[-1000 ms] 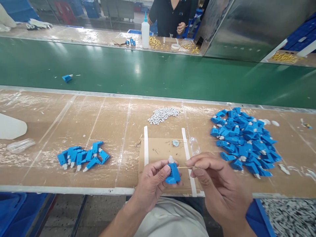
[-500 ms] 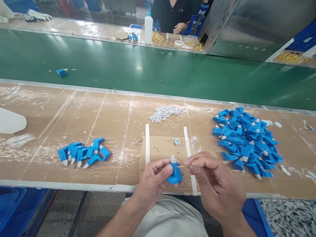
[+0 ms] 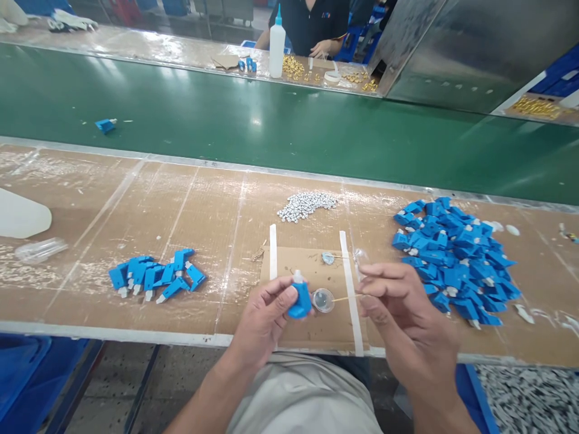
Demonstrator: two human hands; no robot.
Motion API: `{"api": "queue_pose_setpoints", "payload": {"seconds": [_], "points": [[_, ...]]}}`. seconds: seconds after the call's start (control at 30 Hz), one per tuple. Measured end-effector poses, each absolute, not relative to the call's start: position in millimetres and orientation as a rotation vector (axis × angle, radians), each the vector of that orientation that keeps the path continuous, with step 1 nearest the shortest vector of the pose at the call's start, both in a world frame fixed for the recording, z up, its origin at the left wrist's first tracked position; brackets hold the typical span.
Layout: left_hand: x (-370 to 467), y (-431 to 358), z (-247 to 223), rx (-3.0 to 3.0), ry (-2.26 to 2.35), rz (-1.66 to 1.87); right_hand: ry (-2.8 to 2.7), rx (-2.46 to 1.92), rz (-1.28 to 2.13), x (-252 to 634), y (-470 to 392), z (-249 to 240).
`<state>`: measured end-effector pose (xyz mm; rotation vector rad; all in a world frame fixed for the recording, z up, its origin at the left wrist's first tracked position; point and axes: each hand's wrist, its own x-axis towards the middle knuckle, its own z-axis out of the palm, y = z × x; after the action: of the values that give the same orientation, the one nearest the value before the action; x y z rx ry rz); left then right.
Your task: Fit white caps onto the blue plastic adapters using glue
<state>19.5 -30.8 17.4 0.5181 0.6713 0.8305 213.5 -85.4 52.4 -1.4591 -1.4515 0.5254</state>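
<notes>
The thin stick (image 3: pixel 346 298) had just come away from the blue piece (image 3: pixel 300 301), and a gap showed between them. The stick's tip now met the near-three-o'clock rim of a small clear cup (image 3: pixel 323 300); whether it dipped inside, I couldn't tell. I took that as a pause between touches on the piece.

The person's left hand (image 3: pixel 266 316) gripped the blue piece between thumb and fingers, pale nub upward, just beside the cup at nine o'clock. The right hand (image 3: pixel 404 319) pinched the stick by its far end, at three o'clock from the cup.

Half a second earlier the tip had been against the piece and the cup was out of sight behind the hands; the left hand had since shifted toward nine o'clock, leaving the cup in plain view on the cardboard sheet (image 3: pixel 294 260). On the green belt (image 3: pixel 194 114), a stray blue part (image 3: pixel 105 125) at ten o'clock had slid further toward nine. The grey beads (image 3: pixel 307 206) at twelve, the big blue pile (image 3: pixel 456 259) toward half past two and the smaller blue group (image 3: pixel 156 274) near nine lay as they had.
</notes>
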Motion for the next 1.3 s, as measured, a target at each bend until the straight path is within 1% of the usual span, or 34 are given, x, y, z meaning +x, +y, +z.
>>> {"api": "queue_pose_setpoints", "payload": {"seconds": [0.07, 0.13, 0.2, 0.27, 0.37, 0.47, 0.57, 0.67, 0.97, 1.13, 1.3], "points": [[13, -25, 12, 0.508, 0.701, 0.885, -1.54, -1.531, 0.506, 218, -85, 45], [10, -22, 6, 0.497, 0.724, 0.907, -1.619, -1.563, 0.569, 221, -84, 36], [8, -20, 3, 0.496, 0.729, 0.911, -1.634, -1.579, 0.644, 224, -80, 29], [7, -21, 1, 0.49, 0.724, 0.911, -1.602, -1.608, 0.638, 229, -68, 25], [5, -21, 1, 0.449, 0.732, 0.913, -1.62, -1.685, 0.498, 243, -30, 23], [3, -19, -1, 0.412, 0.75, 0.903, -1.793, -1.672, 0.372, 254, 24, 19], [3, -17, -2, 0.373, 0.765, 0.893, -1.979, -1.546, 0.37, 253, 70, 11], [3, -16, -4, 0.323, 0.776, 0.886, -2.097, -1.45, 0.369, 247, 93, 0], [6, -15, -6, 0.278, 0.8, 0.867, -2.202, -1.399, 0.43, 249, 105, -15], [4, -17, -7, 0.265, 0.784, 0.872, -2.203, -1.444, 0.517, 244, 109, -9], [1, -18, -8, 0.295, 0.727, 0.88, -2.024, -1.469, 0.683, 242, 100, 6]]}}
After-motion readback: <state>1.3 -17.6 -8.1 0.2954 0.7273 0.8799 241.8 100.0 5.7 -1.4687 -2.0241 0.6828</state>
